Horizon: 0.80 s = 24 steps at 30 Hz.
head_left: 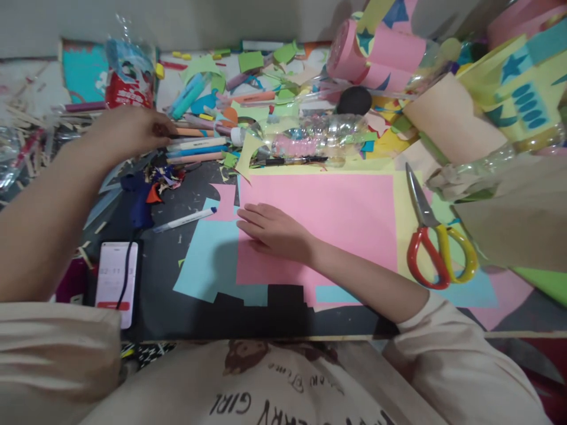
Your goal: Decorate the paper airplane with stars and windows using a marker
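My right hand (281, 233) lies flat on a pink sheet of paper (349, 218), palm down with fingers stretched to the left. At the upper left my left hand (137, 133) has its fingers curled at the near ends of several markers (197, 143); it seems to pinch one, though the fingertips are partly hidden. Under the pink sheet is light blue paper (206, 257), with yellow paper (402, 206) showing at the right. A white pen with a blue tip (186, 219) rests left of the pink sheet. Scissors with red and yellow handles (436, 236) lie to the right.
A blue glue gun (138, 198) and a lit phone (116, 283) are at the left. Behind the paper lie a clear plastic bottle (310, 133) and many paper scraps. A pink-covered cylinder (376, 53) stands at the back, brown paper (514, 212) at the right.
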Motion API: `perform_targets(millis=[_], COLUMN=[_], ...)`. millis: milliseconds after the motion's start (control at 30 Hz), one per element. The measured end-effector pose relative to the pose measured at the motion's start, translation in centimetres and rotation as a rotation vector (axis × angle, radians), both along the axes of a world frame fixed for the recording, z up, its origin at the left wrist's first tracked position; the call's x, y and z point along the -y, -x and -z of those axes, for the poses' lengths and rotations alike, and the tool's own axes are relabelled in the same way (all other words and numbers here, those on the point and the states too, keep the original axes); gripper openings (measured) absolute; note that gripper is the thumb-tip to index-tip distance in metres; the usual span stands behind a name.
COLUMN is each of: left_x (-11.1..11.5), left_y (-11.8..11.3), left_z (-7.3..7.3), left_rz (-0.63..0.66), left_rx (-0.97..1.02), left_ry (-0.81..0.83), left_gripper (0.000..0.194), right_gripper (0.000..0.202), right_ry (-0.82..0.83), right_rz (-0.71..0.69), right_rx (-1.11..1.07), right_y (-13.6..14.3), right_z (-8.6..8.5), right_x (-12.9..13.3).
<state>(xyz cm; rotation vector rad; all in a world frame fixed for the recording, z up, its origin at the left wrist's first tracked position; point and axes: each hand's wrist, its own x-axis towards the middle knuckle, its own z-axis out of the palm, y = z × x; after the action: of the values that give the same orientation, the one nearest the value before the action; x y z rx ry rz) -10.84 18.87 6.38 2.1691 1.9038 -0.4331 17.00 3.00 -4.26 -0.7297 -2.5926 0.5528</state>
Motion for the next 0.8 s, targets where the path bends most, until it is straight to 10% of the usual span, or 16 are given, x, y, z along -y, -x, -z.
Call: perform_targets(millis=[333, 800], left_x=[-0.4, -2.1], left_y=[0.2, 2.7], left_z=[-0.2, 2.7], left_rz=[0.069, 0.385], left_rx=[-0.069, 0.245], left_ry=[-0.005, 0.013], left_gripper=[0.058, 0.134], right_gripper=[0.033, 0.034], right_ry=[-0.035, -0.108], right_rz=[-0.013, -0.015], right_rx=[0.013, 0.002], right_y=[0.0, 0.1], right_z=[-0.2, 0.1], right_x=[-0.1, -0.1])
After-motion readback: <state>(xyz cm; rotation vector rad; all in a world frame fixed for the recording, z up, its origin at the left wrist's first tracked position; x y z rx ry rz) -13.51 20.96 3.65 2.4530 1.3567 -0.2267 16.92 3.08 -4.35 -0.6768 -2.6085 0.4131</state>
